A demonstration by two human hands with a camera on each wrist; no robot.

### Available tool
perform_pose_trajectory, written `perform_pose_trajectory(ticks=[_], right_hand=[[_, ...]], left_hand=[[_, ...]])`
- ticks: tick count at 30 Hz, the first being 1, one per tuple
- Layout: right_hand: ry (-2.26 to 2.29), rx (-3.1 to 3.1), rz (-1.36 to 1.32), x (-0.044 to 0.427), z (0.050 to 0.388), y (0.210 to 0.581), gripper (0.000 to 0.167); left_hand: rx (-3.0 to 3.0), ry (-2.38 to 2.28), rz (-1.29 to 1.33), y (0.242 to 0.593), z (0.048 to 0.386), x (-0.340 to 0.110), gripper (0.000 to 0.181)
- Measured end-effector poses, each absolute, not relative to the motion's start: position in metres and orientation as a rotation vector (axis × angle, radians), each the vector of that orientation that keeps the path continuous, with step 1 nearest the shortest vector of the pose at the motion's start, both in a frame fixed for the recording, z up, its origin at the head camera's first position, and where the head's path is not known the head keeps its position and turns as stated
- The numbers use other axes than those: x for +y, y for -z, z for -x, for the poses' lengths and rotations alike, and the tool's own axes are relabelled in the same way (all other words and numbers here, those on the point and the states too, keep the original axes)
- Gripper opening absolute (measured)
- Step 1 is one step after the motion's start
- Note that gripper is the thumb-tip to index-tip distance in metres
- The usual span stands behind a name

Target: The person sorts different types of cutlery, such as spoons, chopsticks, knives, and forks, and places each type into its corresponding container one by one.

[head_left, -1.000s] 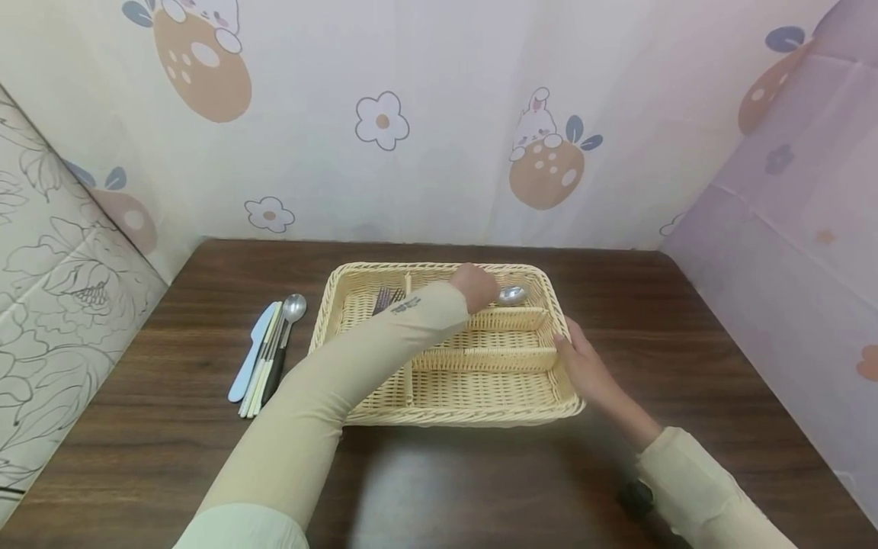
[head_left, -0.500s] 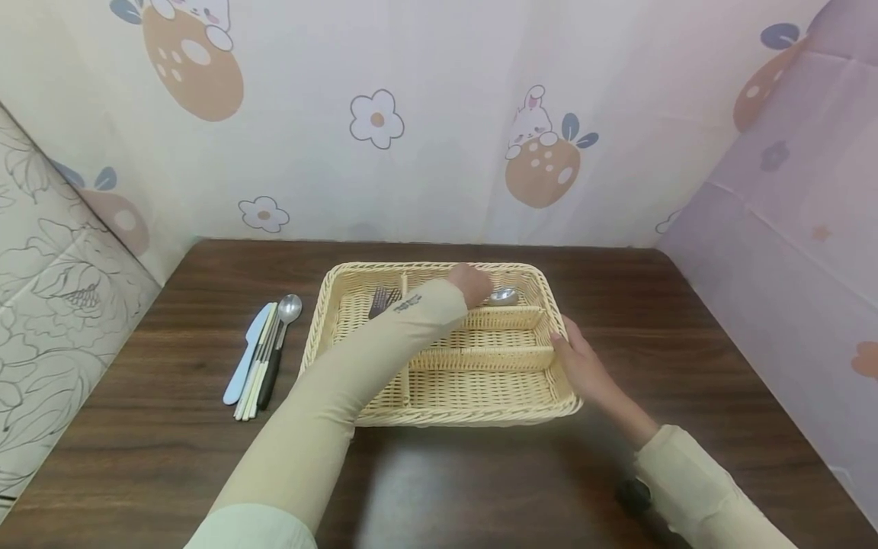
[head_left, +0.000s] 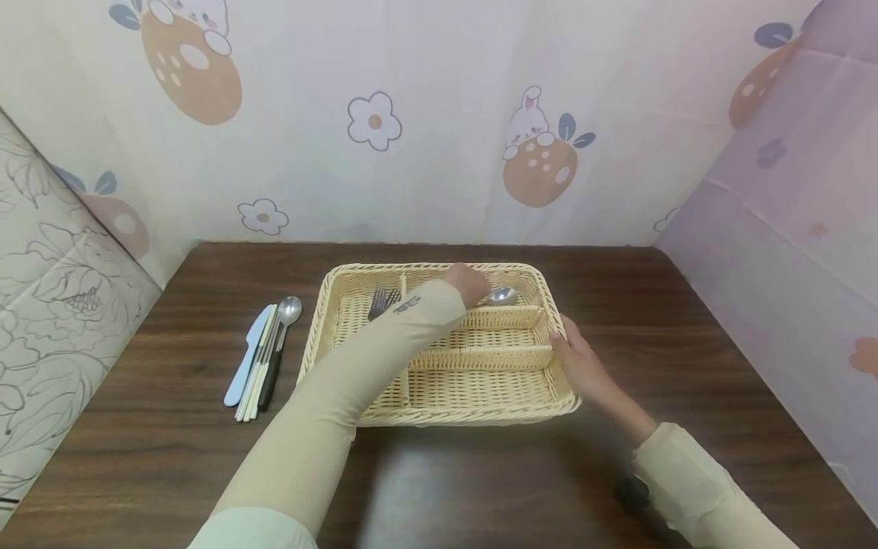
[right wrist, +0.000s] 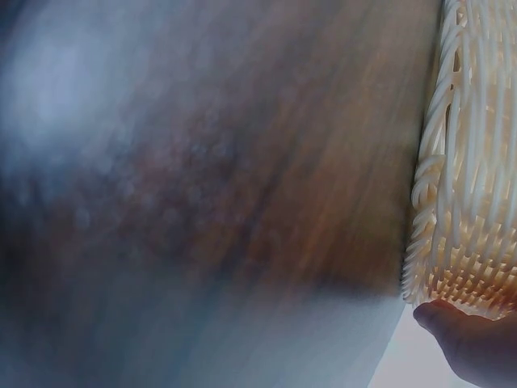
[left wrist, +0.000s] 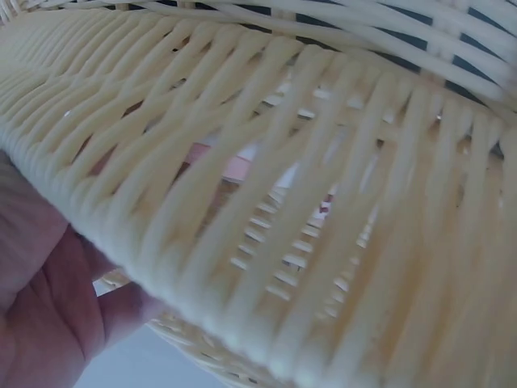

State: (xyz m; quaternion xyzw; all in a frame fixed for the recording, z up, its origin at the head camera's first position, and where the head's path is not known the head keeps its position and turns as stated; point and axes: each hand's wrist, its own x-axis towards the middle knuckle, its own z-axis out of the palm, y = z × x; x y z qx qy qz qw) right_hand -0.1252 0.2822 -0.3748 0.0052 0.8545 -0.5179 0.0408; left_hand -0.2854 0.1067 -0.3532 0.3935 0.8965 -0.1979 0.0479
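A pale woven cutlery basket [head_left: 473,415] with dividers stands on the dark wooden table. My left hand [head_left: 468,284] reaches into its back right compartment, fingers curled; the bowl of a metal spoon [head_left: 503,296] sticks out just right of it. The spoon's handle is hidden by the hand. In the left wrist view, the left hand [left wrist: 48,299] lies close beside a woven wall [left wrist: 242,186]. At the basket's right side, my right hand [head_left: 581,364] grips the rim, with the thumb [right wrist: 440,315] against the weave in the right wrist view.
Forks [head_left: 382,301] lie in the left compartment, partly behind the left sleeve. Left of the basket, a light blue knife [head_left: 247,358], several pale-handled utensils [head_left: 259,374] and a black-handled spoon [head_left: 290,309] lie side by side. A patterned curtain [head_left: 439,152] hangs behind the table.
The view has shifted slightly. The spoon's bowl sits a little closer to the left hand than one second ago. Both hands otherwise keep their places at the basket.
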Motion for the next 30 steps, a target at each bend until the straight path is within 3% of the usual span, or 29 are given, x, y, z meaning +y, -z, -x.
perform_pose_trajectory(ticks=[5,9,18,24,30], right_hand=[[1.645,2.567,-0.027,0.281,0.127,0.377,0.055],[1.646,2.589,-0.020,0.284,0.127,0.379,0.055],[1.611,2.604,-0.008,0.288,0.129,0.378,0.056],[1.600,2.601,-0.008,0.289,0.129,0.376,0.055],[1.562,2.612,0.007,0.288,0.130,0.377,0.056]], left_hand=[[2.776,0.588,-1.291,0.341,0.281,0.092,0.013],[2.840,0.469,-1.408,0.311,0.269,0.079,0.014],[2.867,0.004,-1.296,0.252,0.251,0.018,0.015],[2.981,-0.057,-1.162,0.248,0.246,-0.046,0.015],[3.149,-0.087,-0.953,0.270,0.244,-0.109,0.020]])
